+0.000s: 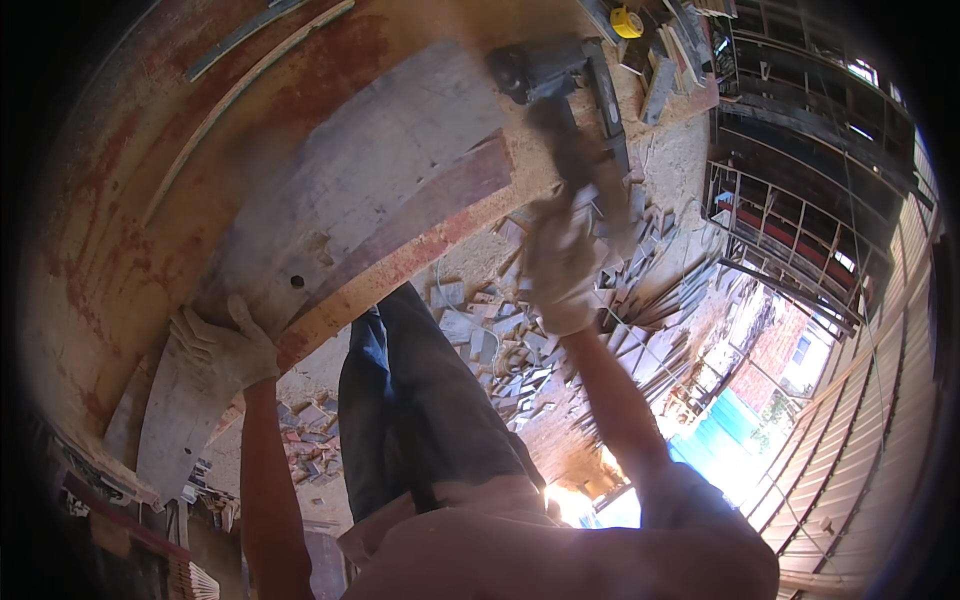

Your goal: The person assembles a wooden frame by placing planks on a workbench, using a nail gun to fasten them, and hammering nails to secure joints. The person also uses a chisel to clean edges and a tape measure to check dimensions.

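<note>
My left hand [225,345], in a pale work glove, lies flat with its fingers spread on a long grey board [375,140]. The board has a round hole and a chipped patch near that hand. My right hand [560,270], also gloved and smeared by motion, is closed around the handle of a dark nail gun [550,75]. The nail gun is held beyond the far right end of the board, its long magazine on the right side. Whether its nose touches anything is hidden by blur.
The boards lie on a large red-stained wooden worktop [130,240] with thin strips [250,95] across it. A yellow tape measure [626,22] sits at the top right beside wood offcuts [660,85]. Scrap wood pieces [500,330] cover the floor by my legs. Metal racking [800,215] stands at right.
</note>
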`<action>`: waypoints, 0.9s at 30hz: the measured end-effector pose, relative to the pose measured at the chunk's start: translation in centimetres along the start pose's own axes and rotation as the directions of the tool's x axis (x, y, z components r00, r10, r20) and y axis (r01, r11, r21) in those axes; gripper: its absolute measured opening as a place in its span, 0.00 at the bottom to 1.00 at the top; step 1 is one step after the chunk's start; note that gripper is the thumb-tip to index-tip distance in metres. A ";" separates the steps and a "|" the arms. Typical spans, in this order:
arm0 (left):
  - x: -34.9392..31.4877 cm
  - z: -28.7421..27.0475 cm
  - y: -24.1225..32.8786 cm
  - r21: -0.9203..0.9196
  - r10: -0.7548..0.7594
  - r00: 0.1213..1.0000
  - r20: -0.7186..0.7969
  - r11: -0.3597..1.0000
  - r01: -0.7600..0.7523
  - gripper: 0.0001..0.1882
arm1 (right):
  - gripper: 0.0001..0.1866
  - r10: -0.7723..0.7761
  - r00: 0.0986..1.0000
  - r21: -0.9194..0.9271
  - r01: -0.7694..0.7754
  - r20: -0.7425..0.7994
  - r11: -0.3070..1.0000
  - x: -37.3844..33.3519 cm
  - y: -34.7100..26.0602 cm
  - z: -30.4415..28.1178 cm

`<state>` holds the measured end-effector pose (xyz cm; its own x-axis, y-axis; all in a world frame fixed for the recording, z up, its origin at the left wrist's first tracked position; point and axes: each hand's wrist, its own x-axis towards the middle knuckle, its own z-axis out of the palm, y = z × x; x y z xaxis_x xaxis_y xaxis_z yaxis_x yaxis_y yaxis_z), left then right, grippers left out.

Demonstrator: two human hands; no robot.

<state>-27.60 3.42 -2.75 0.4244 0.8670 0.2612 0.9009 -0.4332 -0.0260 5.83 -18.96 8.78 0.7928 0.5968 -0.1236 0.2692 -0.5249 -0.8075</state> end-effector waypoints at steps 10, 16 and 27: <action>-0.3 0.5 -0.6 -0.052 0.038 0.994 -0.101 0.998 -0.043 0.42 | 0.22 0.053 0.997 -0.045 -0.056 -0.059 0.997 -2.1 0.5 3.7; -0.5 1.0 -0.9 0.000 0.019 0.998 -0.053 1.000 -0.019 0.44 | 0.23 0.096 0.993 -0.188 -0.082 0.066 0.979 -0.2 -0.9 3.0; -0.1 1.2 -0.4 -0.090 0.060 0.991 -0.120 0.993 -0.071 0.44 | 0.19 -0.056 0.992 -0.036 0.053 -0.113 0.998 -2.2 -2.8 5.0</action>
<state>-27.93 3.79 -3.97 0.4634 0.8037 0.3733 0.8568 -0.5138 0.0425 0.64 -15.76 8.39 0.8331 0.5530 -0.0120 0.3299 -0.5141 -0.7917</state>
